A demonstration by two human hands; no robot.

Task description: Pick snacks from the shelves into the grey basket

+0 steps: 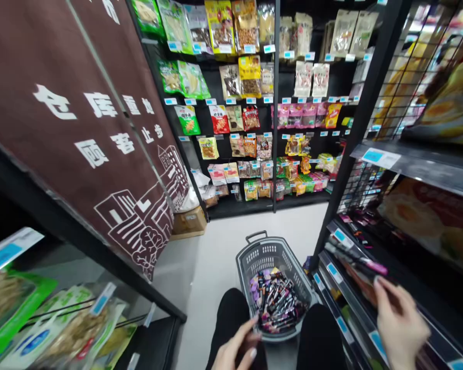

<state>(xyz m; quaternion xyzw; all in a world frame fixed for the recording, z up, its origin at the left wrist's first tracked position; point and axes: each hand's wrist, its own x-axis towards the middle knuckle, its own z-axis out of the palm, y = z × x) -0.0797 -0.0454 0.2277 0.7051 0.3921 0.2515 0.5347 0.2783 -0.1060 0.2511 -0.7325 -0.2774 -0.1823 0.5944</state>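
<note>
A grey plastic basket [244, 277] stands on the floor between my knees. Inside it lies a heap of small wrapped snack sticks [280, 303] in black, purple and pink wrappers. My left hand [237, 349] is at the basket's near left rim, fingers bent and apart, with nothing visible in it. At the right-hand shelf, my right hand [403, 318] has its thumb and fingertips drawn together in a pinch. Just above those fingertips is a slim packet with a pink end [377, 266], blurred; whether the fingers grip it or anything else is hidden.
A black shelf edge with price tags [343, 238] runs along my right. Bagged snacks [250, 77] hang on the rack ahead. On the left are a brown curtain [111, 128], a cardboard box [189, 222] and a low shelf of packaged food [77, 329]. Pale floor [212, 262] lies between.
</note>
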